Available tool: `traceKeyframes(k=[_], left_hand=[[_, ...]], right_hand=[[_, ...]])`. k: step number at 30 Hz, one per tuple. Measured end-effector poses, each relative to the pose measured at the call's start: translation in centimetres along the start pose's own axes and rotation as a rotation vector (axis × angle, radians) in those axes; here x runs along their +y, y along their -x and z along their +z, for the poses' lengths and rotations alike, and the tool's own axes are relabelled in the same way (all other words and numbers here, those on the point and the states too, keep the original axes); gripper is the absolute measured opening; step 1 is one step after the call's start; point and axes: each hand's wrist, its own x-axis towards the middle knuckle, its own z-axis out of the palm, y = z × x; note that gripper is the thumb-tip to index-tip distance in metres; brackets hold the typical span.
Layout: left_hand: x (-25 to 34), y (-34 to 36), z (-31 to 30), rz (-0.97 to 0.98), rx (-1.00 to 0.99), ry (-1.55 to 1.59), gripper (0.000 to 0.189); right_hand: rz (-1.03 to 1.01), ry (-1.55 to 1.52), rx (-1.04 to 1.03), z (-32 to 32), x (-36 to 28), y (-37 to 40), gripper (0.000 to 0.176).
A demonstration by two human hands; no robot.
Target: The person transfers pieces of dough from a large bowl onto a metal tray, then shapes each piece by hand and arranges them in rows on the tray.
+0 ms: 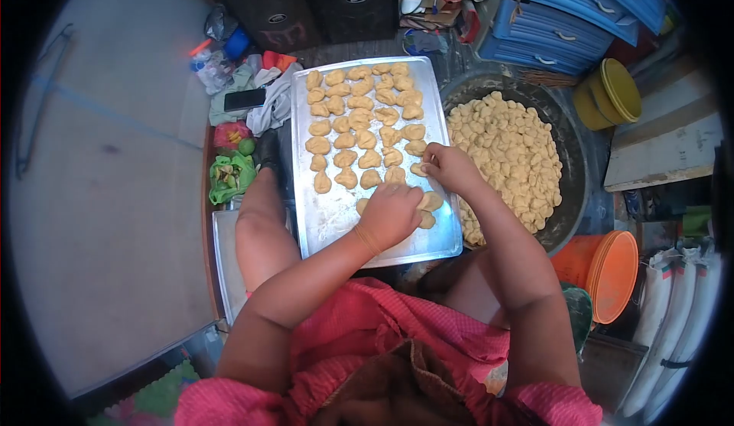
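A metal tray (329, 223) lies in front of me with rows of dough pieces (360, 118) on it. My left hand (392, 216) is over the lower part of the tray, fingers curled, with several loose dough pieces (430, 203) beside and under it. My right hand (451, 168) is at the tray's right edge, its fingertips closed on a small dough piece (418, 169) at the end of a row. Right of the tray, a large dark basin (572, 158) holds a big heap of dough pieces (508, 158).
An orange bucket (612, 277) stands below the basin and a yellow bucket (608, 95) above it. Blue drawers (543, 34) are at the upper right. Cloths with a phone (245, 99) and a green bag (231, 177) lie left of the tray.
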Motion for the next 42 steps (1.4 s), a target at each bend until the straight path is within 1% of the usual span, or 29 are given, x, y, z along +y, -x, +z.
traceKeyframes(k=[2, 3, 5, 6, 8, 10, 12, 15, 16, 17, 18, 20, 22, 23, 24, 25, 26, 28, 29, 30, 31, 32, 34, 35, 37, 38, 40, 41, 42], left_hand=[[0.5, 1.7, -2.1, -0.227, -0.181, 0.221, 0.022], [0.6, 2.5, -2.7, -0.229, -0.188, 0.214, 0.022], [0.6, 3.6, -3.6, -0.435, -0.016, 0.481, 0.026], [0.3, 3.8, -3.9, -0.432, -0.017, 0.476, 0.026], [-0.3, 3.5, -4.4, -0.569, -0.096, 0.588, 0.028], [-0.4, 2.2, -4.2, -0.557, -0.097, 0.574, 0.028], [-0.9, 0.8, -2.4, -0.253, 0.086, 0.441, 0.024], [-1.1, -2.0, 0.2, -0.157, 0.101, 0.302, 0.018], [-1.3, -2.8, 1.1, -0.154, 0.108, 0.305, 0.018], [-1.5, -3.4, 1.9, -0.081, 0.128, 0.156, 0.013], [-1.9, -4.0, 2.9, -0.011, 0.146, 0.006, 0.009], [-2.8, -4.6, 4.3, -0.046, 0.102, -0.027, 0.006], [-3.4, -4.7, 4.2, -0.014, -0.092, -0.169, 0.01], [-3.5, -4.4, 4.1, -0.017, -0.097, -0.167, 0.01], [-3.3, -4.1, 3.6, 0.007, 0.002, -0.169, 0.011], [-3.0, -3.8, 2.6, 0.031, 0.102, -0.172, 0.013], [-2.7, -3.2, 1.5, 0.029, 0.098, -0.172, 0.013], [-1.8, -1.1, -1.7, -0.124, 0.044, -0.06, 0.017], [-1.8, 0.3, -2.3, -0.127, 0.038, -0.064, 0.017], [-1.8, 1.6, -2.8, -0.168, -0.076, -0.073, 0.021], [-1.7, 2.9, -3.2, -0.212, -0.19, -0.081, 0.025], [-1.3, 4.0, -3.4, -0.219, -0.191, -0.085, 0.025], [-0.8, 5.7, -3.5, -0.227, -0.067, -0.182, 0.033], [-0.6, 6.2, -3.3, -0.226, -0.066, -0.184, 0.033], [-0.5, 7.0, -2.2, -0.33, 0.064, -0.145, 0.04], [-0.9, 7.2, -1.8, -0.336, 0.067, -0.147, 0.04], [-2.2, 7.3, -1.0, -0.282, -0.022, -0.059, 0.041], [-2.7, 7.2, -0.6, -0.271, 0.021, -0.06, 0.031], [-3.2, 7.3, -0.8, -0.275, 0.03, -0.063, 0.031]], right_hand=[[-0.008, 0.121, 0.006, 0.1, 0.1, -0.3, 0.018], [-0.009, 0.111, 0.006, -0.1, -0.2, -0.2, 0.018], [0.084, 0.077, -0.055, -1.1, -0.9, 0.0, 0.02], [0.082, 0.073, -0.051, -1.0, -1.0, 0.1, 0.02], [-0.115, 0.108, -0.004, -0.4, -1.1, 0.7, 0.02], [-0.16, 0.165, 0.025, 0.9, -0.7, 0.9, 0.02], [-0.205, 0.223, 0.053, 1.5, -0.2, 0.8, 0.02], [-0.194, 0.223, 0.123, -0.3, 0.1, 0.9, 0.021], [-0.042, 0.122, 0.116, -2.0, -0.4, 1.2, 0.021], [0.111, 0.019, 0.108, -3.2, -0.5, 1.4, 0.022], [0.113, 0.026, 0.108, -3.6, -0.1, 1.5, 0.022], [0.021, -0.206, 0.28, -3.9, 1.2, 1.4, 0.022], [-0.005, -0.25, 0.258, -4.1, 1.2, 1.1, 0.02], [0.01, -0.245, 0.156, -4.2, 1.3, 1.0, 0.02], [0.024, -0.24, 0.055, -4.4, 0.7, 1.1, 0.02], [0.026, -0.244, 0.053, -4.4, 0.2, 1.3, 0.02], [0.091, -0.205, -0.004, -4.3, -0.5, 1.4, 0.019], [0.153, -0.176, -0.064, -4.2, -1.1, 1.7, 0.018], [0.067, -0.026, -0.129, -4.0, -1.4, 2.0, 0.018], [-0.025, 0.125, -0.191, -3.8, -1.7, 2.1, 0.018], [-0.01, 0.15, -0.287, -3.5, -2.1, 2.3, 0.023], [-0.016, 0.148, -0.292, -2.6, -2.1, 2.3, 0.023], [-0.168, 0.082, -0.246, -0.2, -2.3, 2.4, 0.03], [-0.256, 0.166, -0.238, 0.8, -2.7, 2.6, 0.034], [-0.239, 0.268, -0.244, 2.3, -4.5, 3.4, 0.034], [-0.222, 0.371, -0.249, 2.8, -5.2, 3.5, 0.035], [-0.144, 0.39, -0.314, 3.4, -5.8, 3.2, 0.036], [-0.128, 0.454, -0.352, 3.4, -5.8, 3.0, 0.037], [-0.111, 0.52, -0.39, 3.0, -6.1, 2.9, 0.038]])
